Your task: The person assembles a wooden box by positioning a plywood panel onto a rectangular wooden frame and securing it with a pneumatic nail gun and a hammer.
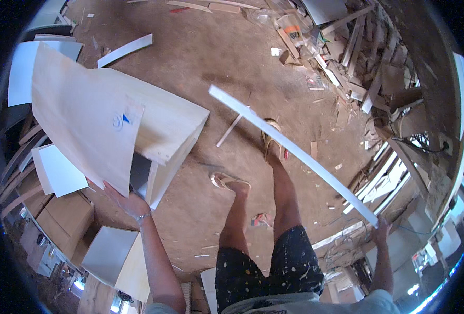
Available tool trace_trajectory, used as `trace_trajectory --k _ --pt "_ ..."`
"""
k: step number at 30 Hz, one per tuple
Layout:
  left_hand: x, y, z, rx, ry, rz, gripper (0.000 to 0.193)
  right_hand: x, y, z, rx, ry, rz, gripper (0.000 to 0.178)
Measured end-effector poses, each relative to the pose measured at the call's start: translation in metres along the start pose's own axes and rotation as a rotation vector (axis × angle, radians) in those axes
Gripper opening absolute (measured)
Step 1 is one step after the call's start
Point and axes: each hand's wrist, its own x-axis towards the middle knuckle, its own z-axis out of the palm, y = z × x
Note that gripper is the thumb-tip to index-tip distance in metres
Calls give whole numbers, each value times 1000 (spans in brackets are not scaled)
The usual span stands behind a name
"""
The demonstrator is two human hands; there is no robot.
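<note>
My left hand [129, 203] grips the lower edge of a large pale wooden box [85, 112], which is tilted up on the left. A small blue mark shows on the box's broad face, and its near end is hollow and dark inside. Far off to the right, my right hand [382, 231] is closed round one end of a long white strip [305, 157]. The strip slants up and left across the space in front of my legs, its far end in the air near the box's right corner.
Wood offcuts [357, 63] and scraps are heaped at the far right. A short white strip [125, 51] lies on the brown floor [190, 57] beyond the box. White-faced boxes [109, 254] stand at the lower left. Thin sticks and debris lie around my feet.
</note>
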Motion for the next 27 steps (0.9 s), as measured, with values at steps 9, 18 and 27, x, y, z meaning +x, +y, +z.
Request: trace_trajectory --k 9,18,27 --pt "-1 -27 -5 41 -71 -28 66 238 -339 116 371 -52 -214 55" --pt "-6 -66 -5 -280 -133 -93 62 354 -517 194 326 -226 -217 55" --pt "-17 -127 -7 -341 -212 -94 70 327 -598 292 112 -217 -283 24"
